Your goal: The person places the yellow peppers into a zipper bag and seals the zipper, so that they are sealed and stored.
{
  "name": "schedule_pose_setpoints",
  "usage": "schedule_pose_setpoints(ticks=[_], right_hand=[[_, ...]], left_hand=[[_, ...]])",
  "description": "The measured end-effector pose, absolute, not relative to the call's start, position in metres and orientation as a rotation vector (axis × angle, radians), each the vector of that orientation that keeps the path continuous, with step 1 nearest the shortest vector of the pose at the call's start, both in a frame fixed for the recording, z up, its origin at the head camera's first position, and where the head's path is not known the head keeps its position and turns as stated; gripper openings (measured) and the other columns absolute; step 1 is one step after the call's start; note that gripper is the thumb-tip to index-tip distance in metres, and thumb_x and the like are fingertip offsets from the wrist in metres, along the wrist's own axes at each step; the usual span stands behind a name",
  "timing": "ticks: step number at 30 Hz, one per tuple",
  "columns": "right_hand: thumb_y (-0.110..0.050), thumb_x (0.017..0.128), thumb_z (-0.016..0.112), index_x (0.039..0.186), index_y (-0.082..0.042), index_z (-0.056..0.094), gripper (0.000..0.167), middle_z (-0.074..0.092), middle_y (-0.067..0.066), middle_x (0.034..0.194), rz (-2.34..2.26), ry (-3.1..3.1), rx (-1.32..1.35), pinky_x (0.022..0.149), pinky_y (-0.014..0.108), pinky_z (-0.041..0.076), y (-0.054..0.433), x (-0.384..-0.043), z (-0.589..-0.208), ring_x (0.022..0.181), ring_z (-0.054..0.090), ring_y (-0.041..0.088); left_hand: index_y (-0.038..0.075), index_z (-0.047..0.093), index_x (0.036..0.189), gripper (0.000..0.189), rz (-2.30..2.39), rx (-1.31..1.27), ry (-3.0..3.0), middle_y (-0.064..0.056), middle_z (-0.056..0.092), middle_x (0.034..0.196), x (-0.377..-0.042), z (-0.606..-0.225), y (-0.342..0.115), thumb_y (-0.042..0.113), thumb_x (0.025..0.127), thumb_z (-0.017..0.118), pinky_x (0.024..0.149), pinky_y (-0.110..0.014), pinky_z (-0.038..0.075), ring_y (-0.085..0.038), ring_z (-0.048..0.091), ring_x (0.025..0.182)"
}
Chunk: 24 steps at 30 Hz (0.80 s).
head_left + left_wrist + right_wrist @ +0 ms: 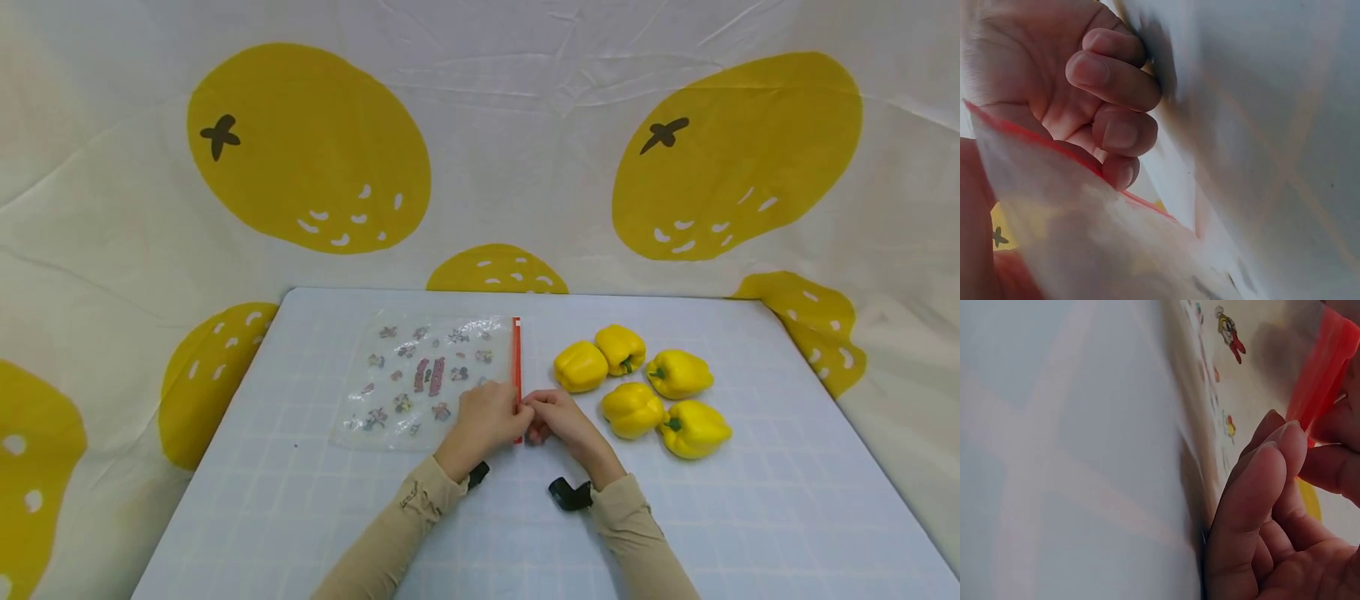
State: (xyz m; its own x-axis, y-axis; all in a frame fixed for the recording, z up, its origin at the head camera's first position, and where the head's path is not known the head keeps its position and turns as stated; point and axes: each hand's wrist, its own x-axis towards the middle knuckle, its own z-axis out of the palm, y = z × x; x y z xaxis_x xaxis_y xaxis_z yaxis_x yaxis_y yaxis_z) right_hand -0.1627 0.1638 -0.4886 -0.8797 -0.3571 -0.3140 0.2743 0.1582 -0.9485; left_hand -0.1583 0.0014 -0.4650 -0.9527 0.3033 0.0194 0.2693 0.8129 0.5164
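Note:
A clear zip bag [390, 383] with small cartoon prints lies flat on the table, its red zip strip [517, 354] running along the right side. My left hand [483, 419] pinches the bag at the lower part of this strip. From the other side my right hand [568, 421] pinches the same stretch, fingertips almost meeting the left ones. The left wrist view has curled fingers [1121, 134] behind the bag's red edge. In the right wrist view, fingers [1254, 494] bend close beside the red strip [1322, 369].
Several yellow bell peppers [633, 410] sit grouped to the right of the bag, just beyond my right hand. The table [780, 500] has a pale checked cover. Behind it hangs a white cloth [517, 167] with large yellow fruit prints.

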Motion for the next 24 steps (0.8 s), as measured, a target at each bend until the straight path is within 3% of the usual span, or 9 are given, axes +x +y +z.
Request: schedule_pose_setpoints(ticks=[8,13,18,24], right_hand=[[-0.015,0.099,0.052,0.097,0.004,0.067,0.024,0.06,0.005,0.067,-1.771,1.966,-0.05,0.057,0.024,0.049,0.163,-0.162,-0.489,0.055,0.053,0.015],[-0.014,0.097,0.053,0.097,0.003,0.068,0.023,0.061,0.004,0.067,-1.782,1.944,-0.035,0.055,0.023,0.049,0.163,-0.163,-0.49,0.054,0.053,0.014],[-0.015,0.098,0.053,0.095,0.002,0.068,0.023,0.06,0.003,0.064,-1.79,1.946,-0.051,0.054,0.023,0.049,0.162,-0.164,-0.492,0.053,0.053,0.013],[-0.016,0.099,0.054,0.095,0.002,0.067,0.023,0.059,0.004,0.064,-1.808,1.94,-0.041,0.054,0.023,0.048,0.162,-0.163,-0.49,0.053,0.052,0.014]], left_hand=[[0.013,0.053,0.072,0.024,0.656,0.414,2.939,0.002,0.042,0.055,-0.161,-0.461,0.002,0.031,0.083,0.065,0.046,-0.027,0.032,-0.017,0.046,0.049],[0.014,0.054,0.068,0.028,0.592,0.352,2.897,0.0,0.046,0.057,-0.158,-0.461,0.004,0.033,0.086,0.064,0.052,-0.03,0.037,-0.018,0.048,0.054],[0.016,0.053,0.064,0.032,0.473,0.369,2.928,-0.001,0.049,0.062,-0.156,-0.461,0.01,0.034,0.09,0.06,0.061,-0.043,0.045,-0.02,0.049,0.06],[0.016,0.052,0.059,0.035,0.44,0.396,3.003,0.001,0.049,0.057,-0.155,-0.46,0.012,0.031,0.09,0.059,0.049,-0.036,0.04,-0.019,0.048,0.051]])
